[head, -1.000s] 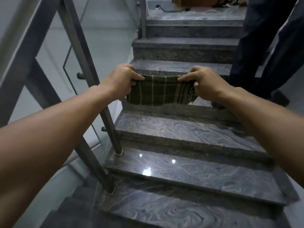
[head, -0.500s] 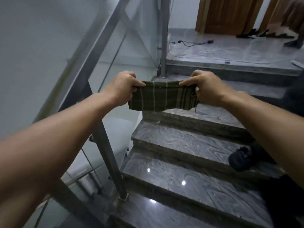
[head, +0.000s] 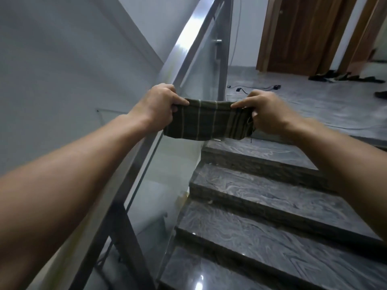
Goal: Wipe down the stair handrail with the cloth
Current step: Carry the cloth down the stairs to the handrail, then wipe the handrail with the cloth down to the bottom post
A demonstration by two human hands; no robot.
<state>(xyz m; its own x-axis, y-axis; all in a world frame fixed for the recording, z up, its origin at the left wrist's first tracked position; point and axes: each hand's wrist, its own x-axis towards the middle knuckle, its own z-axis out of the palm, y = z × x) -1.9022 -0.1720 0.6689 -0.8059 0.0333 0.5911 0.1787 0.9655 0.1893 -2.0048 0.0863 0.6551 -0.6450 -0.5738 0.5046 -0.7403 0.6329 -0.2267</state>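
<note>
Nearest the camera, 2 bare forearms reach forward over dark, glossy marble stairs (head: 261,233), their swirled grey treads climbing away to the right. At near left a metal post (head: 127,243) rises to meet the handrail (head: 188,42), a brushed steel bar running up and away on the left side, with a glass panel (head: 165,170) hanging beneath it.

Further out, the left hand (head: 157,107) grips the left end of the cloth (head: 207,122), thumb on top, fingers (head: 180,100) clamped down on the fabric. The right hand (head: 263,111) takes the other end the same way, its fingers pinched tight on the top edge. The cloth, dark green with thin pale stripes, is stretched flat between the 2 hands and hangs below them, a loose thread dangling at its right corner. It sits in the air just right of the handrail; the left hand is over the rail line, and whether it touches the steel cannot be told.

Beyond the hands, the stairs end at a grey landing (head: 314,105). A black cable (head: 251,88) lies on that floor. Farther back stand wooden doors (head: 297,34), with dark shoes (head: 343,77) lined up at far right against the white wall (head: 52,59).
</note>
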